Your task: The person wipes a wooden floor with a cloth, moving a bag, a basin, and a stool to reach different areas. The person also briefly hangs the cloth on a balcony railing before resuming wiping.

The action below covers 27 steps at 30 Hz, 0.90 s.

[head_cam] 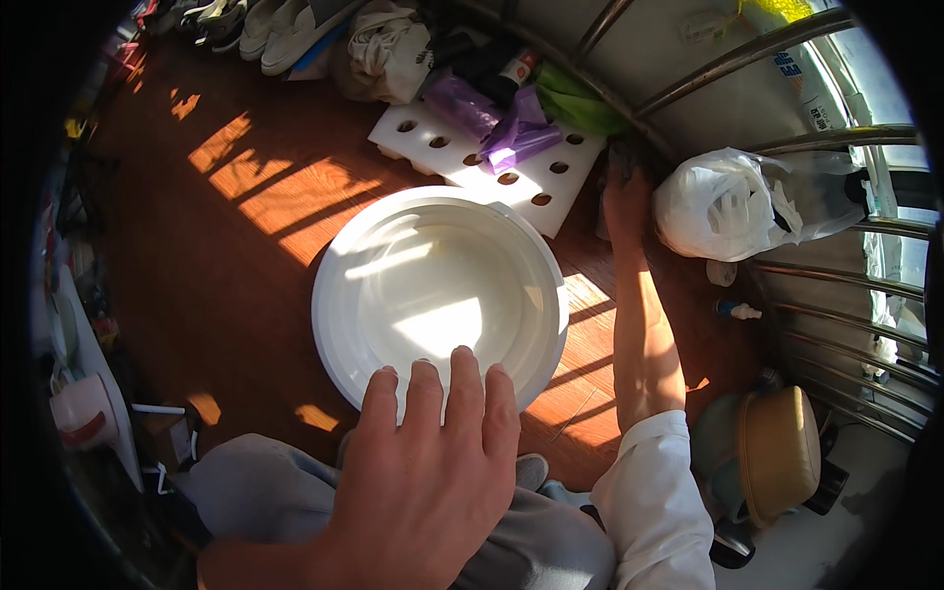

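A round white basin (538,346) stands on the wooden floor in front of me, with sunlight falling inside it. Whether it holds clear water, I cannot tell. My left hand (435,457) is raised in the foreground, palm down and fingers apart, and holds nothing. Its fingertips overlap the near rim of the basin in the view. My right hand (627,203) reaches far out to the right of a white foam board with round holes (509,177). Its fingers are in shadow at a dark grey crumpled thing (623,156); their grip is unclear.
Purple plastic bags (516,133) and a green bag (575,99) lie on the foam board. A white plastic bag (708,206) sits beside metal railings (833,273). Shoes (273,33) line the far edge. A tan lidded container (782,453) stands at right, a pink mug (85,413) at left.
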Available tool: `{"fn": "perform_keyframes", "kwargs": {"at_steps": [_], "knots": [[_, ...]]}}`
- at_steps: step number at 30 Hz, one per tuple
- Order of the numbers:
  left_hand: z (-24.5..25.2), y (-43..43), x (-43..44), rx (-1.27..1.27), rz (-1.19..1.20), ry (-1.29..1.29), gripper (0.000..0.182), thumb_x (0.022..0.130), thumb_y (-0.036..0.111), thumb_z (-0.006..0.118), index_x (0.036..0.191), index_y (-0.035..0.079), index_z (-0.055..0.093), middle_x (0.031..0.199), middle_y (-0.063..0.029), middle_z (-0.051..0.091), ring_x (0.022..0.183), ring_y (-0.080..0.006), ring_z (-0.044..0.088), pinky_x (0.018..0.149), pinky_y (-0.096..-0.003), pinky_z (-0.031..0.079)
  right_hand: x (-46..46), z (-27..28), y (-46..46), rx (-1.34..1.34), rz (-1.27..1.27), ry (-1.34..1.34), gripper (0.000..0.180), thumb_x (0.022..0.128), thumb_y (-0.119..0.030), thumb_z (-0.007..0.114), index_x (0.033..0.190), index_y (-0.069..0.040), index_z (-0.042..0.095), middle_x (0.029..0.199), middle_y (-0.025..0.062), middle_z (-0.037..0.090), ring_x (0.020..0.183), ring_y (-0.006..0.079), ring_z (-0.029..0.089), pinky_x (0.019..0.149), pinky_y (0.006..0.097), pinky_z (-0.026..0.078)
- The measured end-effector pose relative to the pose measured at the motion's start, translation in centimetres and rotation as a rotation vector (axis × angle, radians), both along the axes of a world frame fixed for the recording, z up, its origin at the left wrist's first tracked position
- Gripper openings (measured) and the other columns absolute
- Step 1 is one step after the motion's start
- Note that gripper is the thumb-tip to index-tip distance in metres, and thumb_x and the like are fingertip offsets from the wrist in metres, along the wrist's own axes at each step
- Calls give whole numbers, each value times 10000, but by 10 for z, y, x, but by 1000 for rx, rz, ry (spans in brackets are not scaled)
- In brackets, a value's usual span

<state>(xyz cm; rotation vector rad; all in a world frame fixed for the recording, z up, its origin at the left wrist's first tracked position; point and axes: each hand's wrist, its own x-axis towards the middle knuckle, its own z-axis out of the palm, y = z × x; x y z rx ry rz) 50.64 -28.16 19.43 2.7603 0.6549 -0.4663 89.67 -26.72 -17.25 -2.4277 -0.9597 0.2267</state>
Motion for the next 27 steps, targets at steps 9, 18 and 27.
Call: {"fn": "perform_keyframes", "kwargs": {"at_steps": [9,18,27], "knots": [[-26,10,26,81,-84,100,644,954,390,820,1441,4,651,1394,-195,694,1219,-303,674,1085,-446,513,0,-54,10,-11,-49,-75,773,1096,-530,514,1698,-56,412,1794,235,301,1660,455,235,1310,648,220],[-43,9,51,85,-166,102,584,1010,391,768,1426,-1,644,1350,-170,716,1140,-265,705,1046,-421,525,-61,-32,-60,-146,222,-448,644,975,-317,759,1533,-59,566,1665,179,492,1521,454,439,1198,661,383],[-30,13,34,70,-133,205,557,1030,386,743,1425,8,638,1294,-128,725,1114,-237,700,1005,-392,517,-124,17,-119,-143,11,-50,609,788,-104,796,1373,-13,653,1376,294,675,1086,472,630,939,599,552]]}}
